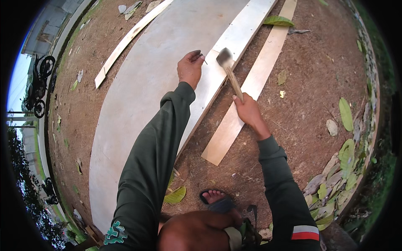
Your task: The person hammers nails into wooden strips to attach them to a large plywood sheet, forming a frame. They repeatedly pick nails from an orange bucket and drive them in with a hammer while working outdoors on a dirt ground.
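My right hand [250, 109] is wrapped round the wooden handle of a hammer [235, 83]. Its dark head, a little blurred, hangs over a long pale board [234, 35] along the right edge of a big grey sheet [121, 138]. To the left of the hammer head, my left hand [190, 72] is raised over the sheet with its fingers pinched. A thin dark nail [205, 61] seems to stick out from between thumb and fingertips. Small dark dots, like nail heads, show along the far part of the board.
A loose plank [255, 79] lies on the brown soil right of the sheet, with a green leaf [279, 21] across it. Another narrow strip [125, 44] lies to the left. Fallen leaves [345, 154] line the right side. My sandalled foot [218, 201] is close below. Motorcycles [39, 85] stand far left.
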{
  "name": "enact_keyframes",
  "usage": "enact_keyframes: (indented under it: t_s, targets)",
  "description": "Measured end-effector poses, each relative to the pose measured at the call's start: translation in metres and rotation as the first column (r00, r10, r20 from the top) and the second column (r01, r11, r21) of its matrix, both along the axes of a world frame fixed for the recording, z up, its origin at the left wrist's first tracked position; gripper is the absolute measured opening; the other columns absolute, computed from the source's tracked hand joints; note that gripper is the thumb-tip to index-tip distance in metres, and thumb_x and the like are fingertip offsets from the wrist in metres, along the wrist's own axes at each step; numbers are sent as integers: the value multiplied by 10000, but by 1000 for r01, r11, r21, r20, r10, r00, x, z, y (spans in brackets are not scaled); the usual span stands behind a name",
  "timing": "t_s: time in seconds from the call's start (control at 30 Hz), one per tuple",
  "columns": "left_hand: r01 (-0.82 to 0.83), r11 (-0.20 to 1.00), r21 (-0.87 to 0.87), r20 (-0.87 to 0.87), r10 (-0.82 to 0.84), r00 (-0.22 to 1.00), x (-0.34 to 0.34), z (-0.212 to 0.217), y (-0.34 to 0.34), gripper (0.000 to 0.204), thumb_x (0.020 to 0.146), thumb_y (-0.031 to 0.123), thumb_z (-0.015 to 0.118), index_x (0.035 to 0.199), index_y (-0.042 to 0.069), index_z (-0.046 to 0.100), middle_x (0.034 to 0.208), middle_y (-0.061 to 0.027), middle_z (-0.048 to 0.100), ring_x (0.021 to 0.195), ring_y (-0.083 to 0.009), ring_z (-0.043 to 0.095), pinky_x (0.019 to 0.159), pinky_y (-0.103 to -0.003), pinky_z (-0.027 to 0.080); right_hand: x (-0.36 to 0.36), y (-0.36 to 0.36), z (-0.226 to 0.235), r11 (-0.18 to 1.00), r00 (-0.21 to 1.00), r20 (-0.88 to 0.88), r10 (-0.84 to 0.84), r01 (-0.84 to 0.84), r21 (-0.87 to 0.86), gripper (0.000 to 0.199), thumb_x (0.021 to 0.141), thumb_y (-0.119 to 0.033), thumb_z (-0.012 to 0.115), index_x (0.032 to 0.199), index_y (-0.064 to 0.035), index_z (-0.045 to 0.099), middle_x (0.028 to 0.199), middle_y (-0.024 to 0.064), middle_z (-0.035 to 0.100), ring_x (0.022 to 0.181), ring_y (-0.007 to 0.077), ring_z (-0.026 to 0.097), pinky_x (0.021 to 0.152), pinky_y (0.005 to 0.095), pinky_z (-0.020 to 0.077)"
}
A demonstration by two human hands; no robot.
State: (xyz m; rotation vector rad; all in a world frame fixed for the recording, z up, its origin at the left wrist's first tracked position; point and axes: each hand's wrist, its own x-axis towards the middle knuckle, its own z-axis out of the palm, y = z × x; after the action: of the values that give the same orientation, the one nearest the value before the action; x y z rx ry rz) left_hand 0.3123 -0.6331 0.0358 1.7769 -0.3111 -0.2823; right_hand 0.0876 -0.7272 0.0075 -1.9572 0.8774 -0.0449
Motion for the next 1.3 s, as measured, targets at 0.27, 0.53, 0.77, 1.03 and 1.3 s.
enact_keyframes:
  t_s: [0.27,0.53,0.77,1.03,1.3]
  targets:
    - [22,993,116,145,-38,989,16,-4,-42,233,895,91,711,1120,32,727,1037,-110,756,945,-180,721,871,-301,553,-11,10,-14,985,993,73,-90,78,154,363,1002,-326,583,945,32,606,689,107,581,646,195,559,609,391,442]
    - [62,991,121,256,-92,962,20,-20,-43,228,912,124,708,1117,23,722,998,-114,755,888,-179,713,834,-311,556,-12,10,-18,984,989,100,-111,95,148,343,1004,-308,587,887,13,575,646,68,523,611,163,501,572,380,415]
    - [32,993,117,236,-59,970,19,-25,-45,217,918,161,718,1088,27,735,908,-103,755,796,-147,686,771,-294,538,-13,2,-11,976,998,49,-42,31,218,390,1007,-353,564,965,34,593,712,216,618,656,355,638,612,458,472]
    - [61,978,197,294,-118,949,17,-21,-44,204,912,163,718,1082,51,734,895,-134,742,767,-190,688,745,-310,535,0,-2,8,992,991,97,-95,86,94,441,1033,-400,536,878,12,569,630,140,545,589,243,559,556,421,433]
    - [69,964,257,392,-169,904,17,-28,-45,163,892,159,727,1044,102,747,894,-175,704,780,-304,682,736,-368,536,31,-21,21,997,982,185,-34,45,-56,461,1054,-427,488,912,4,571,577,150,558,506,276,594,491,418,430]
